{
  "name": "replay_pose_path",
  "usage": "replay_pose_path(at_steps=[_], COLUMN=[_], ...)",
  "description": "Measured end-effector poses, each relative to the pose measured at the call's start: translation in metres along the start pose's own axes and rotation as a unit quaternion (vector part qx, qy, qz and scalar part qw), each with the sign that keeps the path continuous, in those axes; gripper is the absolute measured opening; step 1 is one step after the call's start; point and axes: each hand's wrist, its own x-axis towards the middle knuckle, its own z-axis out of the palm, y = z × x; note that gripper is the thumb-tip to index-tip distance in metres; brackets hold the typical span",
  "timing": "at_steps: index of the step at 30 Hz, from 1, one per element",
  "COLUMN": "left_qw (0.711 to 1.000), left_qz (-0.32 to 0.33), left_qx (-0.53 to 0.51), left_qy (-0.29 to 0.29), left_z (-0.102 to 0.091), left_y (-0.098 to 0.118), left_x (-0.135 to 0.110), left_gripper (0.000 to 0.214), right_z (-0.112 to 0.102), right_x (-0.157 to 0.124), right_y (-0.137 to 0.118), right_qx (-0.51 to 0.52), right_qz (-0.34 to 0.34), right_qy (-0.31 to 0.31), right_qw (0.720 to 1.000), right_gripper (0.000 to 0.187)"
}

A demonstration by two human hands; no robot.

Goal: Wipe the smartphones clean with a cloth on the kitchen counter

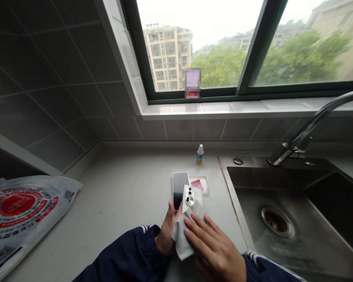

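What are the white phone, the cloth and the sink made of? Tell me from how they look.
The white phone has a smooth, glossy back, probably glass or plastic; the look leaves that open. The cloth seems a soft synthetic, likely microfibre, judging by its drape and zigzag-cut edge. The sink looks like stainless steel, with a dull grey metallic sheen.

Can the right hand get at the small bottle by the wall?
Probably yes, once it lets go: the right hand lies on the cloth over the white phone. Only the flat clear case lies between it and the bottle; nothing tall blocks.
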Motion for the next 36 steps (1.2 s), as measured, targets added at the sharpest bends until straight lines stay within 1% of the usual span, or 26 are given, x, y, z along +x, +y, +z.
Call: replay_pose_path(at_steps=[2,4,9,12,14,16,17,19,20,21,23,25,27,29,31,32,34,36], left_qw=[1.000,1.000,0.995,0.990,0.984,0.979,0.978,0.975,0.974,0.972,0.968,0.963,0.961,0.964,0.973,0.978,0.986,0.988], left_qz=[0.003,0.010,0.057,0.068,0.086,0.100,0.105,0.114,0.118,0.123,0.135,0.140,0.134,0.116,0.104,0.103,0.109,0.109], left_qx=[0.012,0.028,0.081,0.125,0.157,0.176,0.181,0.185,0.188,0.190,0.201,0.220,0.234,0.226,0.186,0.161,0.118,0.109], left_qy=[-0.006,-0.005,0.007,0.008,0.011,0.022,0.029,0.042,0.049,0.056,0.067,0.063,0.059,0.076,0.090,0.084,0.047,0.008], left_z=[0.002,0.004,0.005,0.005,0.005,0.006,0.007,0.007,0.006,0.005,0.003,0.001,-0.001,-0.001,-0.001,-0.001,0.001,0.001], left_y=[0.002,0.004,0.010,0.012,0.014,0.015,0.015,0.016,0.017,0.017,0.018,0.019,0.019,0.017,0.015,0.014,0.011,0.009], left_x=[-0.001,-0.001,0.000,0.001,0.001,0.001,0.001,0.002,0.002,0.003,0.003,0.003,0.003,0.003,0.003,0.003,0.003,0.002], left_gripper=[0.084,0.085,0.076,0.070,0.068,0.066,0.065,0.065,0.064,0.064,0.063,0.060,0.054,0.048,0.051,0.054,0.061,0.067], right_z=[0.000,-0.001,-0.009,-0.013,-0.014,-0.014,-0.014,-0.014,-0.014,-0.014,-0.013,-0.012,-0.010,-0.007,-0.005,-0.004,-0.002,-0.002], right_x=[-0.003,-0.005,-0.005,-0.005,-0.005,-0.004,-0.003,-0.002,-0.001,0.000,0.002,0.004,0.005,0.006,0.008,0.008,0.010,0.011], right_y=[0.000,0.000,0.003,0.008,0.012,0.015,0.017,0.020,0.022,0.024,0.029,0.033,0.036,0.034,0.031,0.029,0.025,0.024], right_qx=[0.018,0.034,0.077,0.096,0.116,0.152,0.177,0.235,0.262,0.290,0.361,0.450,0.531,0.587,0.637,0.661,0.706,0.738], right_qz=[0.015,0.025,0.067,0.121,0.166,0.223,0.258,0.334,0.372,0.402,0.438,0.449,0.455,0.459,0.449,0.444,0.439,0.445], right_qy=[0.018,0.051,0.129,0.175,0.192,0.202,0.204,0.197,0.192,0.190,0.198,0.200,0.182,0.157,0.134,0.121,0.098,0.081], right_qw=[1.000,0.998,0.986,0.973,0.960,0.941,0.928,0.891,0.870,0.847,0.799,0.745,0.691,0.648,0.612,0.592,0.547,0.502], right_gripper=[0.055,0.052,0.053,0.054,0.051,0.043,0.037,0.025,0.022,0.023,0.032,0.039,0.042,0.043,0.044,0.044,0.044,0.044])
